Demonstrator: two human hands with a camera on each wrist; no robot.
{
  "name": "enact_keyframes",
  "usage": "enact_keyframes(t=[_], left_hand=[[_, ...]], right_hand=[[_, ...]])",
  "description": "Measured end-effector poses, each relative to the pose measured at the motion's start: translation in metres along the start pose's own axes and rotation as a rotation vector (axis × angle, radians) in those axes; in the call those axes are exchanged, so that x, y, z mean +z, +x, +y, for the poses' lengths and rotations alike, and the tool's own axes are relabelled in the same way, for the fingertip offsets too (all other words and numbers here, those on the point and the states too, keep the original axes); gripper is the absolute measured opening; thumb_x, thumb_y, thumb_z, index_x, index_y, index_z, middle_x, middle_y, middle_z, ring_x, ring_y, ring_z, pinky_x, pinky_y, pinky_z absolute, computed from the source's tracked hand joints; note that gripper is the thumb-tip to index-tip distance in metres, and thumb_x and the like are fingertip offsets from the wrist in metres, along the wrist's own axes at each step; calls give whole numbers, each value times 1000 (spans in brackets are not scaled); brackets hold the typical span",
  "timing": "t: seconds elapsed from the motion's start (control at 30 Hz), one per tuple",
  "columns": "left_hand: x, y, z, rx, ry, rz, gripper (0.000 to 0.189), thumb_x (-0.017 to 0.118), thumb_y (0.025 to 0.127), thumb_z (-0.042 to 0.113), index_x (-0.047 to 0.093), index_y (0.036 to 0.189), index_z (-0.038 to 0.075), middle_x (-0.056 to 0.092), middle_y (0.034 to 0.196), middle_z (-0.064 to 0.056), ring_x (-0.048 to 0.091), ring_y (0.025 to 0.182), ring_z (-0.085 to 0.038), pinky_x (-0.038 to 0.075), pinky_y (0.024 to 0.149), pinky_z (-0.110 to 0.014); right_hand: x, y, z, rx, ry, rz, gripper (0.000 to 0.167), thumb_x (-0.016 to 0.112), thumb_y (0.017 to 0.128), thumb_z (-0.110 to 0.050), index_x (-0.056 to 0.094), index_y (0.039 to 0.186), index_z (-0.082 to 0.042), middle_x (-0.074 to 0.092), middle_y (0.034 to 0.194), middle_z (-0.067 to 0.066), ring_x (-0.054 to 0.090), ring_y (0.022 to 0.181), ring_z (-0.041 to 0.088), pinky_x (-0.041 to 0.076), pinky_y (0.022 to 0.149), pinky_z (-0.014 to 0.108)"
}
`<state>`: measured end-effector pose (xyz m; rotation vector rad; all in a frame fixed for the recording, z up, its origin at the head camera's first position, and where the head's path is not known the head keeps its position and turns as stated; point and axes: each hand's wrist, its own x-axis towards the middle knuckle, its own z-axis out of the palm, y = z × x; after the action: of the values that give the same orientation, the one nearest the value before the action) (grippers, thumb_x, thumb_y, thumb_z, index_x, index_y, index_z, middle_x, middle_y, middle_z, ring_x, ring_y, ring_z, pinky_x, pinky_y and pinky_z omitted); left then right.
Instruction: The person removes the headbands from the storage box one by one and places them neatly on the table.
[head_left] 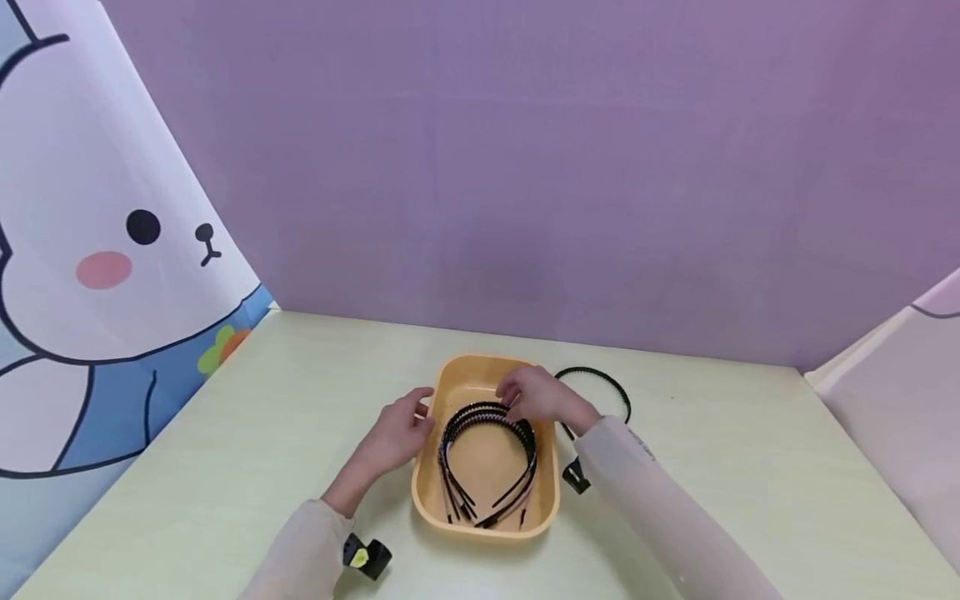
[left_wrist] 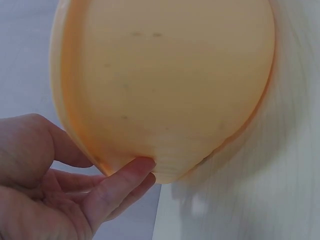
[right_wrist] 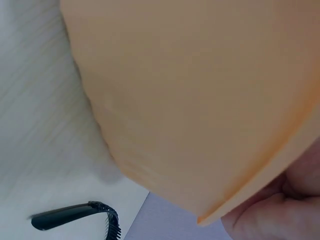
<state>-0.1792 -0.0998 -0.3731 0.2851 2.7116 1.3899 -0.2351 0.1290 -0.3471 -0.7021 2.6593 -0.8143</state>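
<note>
An orange plastic basin (head_left: 487,529) stands on the table with several black, toothed headbands (head_left: 480,414) lying in it, arched tops toward the far end. My left hand (head_left: 397,435) holds the basin's left rim, its thumb at the rim and its fingers (left_wrist: 122,185) against the outer wall. Over the right rim reaches my right hand (head_left: 536,394), its curled fingertips at the top of the headbands, pinching one there. In the right wrist view the basin wall hides most of that hand. Outside the basin, past my right wrist, lies another black headband (head_left: 611,382).
The pale table (head_left: 720,450) extends to both sides of the basin. A purple backdrop (head_left: 525,167) rises at the back, and a cartoon-printed sheet (head_left: 97,333) borders the left side. Black wrist mounts (head_left: 367,557) hang under my sleeves.
</note>
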Motion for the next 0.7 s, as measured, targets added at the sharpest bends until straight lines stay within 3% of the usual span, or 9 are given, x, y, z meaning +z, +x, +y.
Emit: enact_keyframes(t=[0.23,0.7], left_hand=[[1,0,0,6,5,-2,48,53,91,2,42,136,-9,63,108,-24,66,93,-29,59,71,-34],[0,0,0,19,2,-8,48,53,91,0,42,136,-11,63,108,-25,67,91,-29,59,70,-33]], right_hand=[[-1,1,4,-74,-58,49,20,69,75,5,72,94,-1,73,89,9,69,82,18,55,71,23],[-17,-5,0,-55,-66,60,21,66,79,3,73,97,-2,73,91,8,69,84,17,57,73,26]])
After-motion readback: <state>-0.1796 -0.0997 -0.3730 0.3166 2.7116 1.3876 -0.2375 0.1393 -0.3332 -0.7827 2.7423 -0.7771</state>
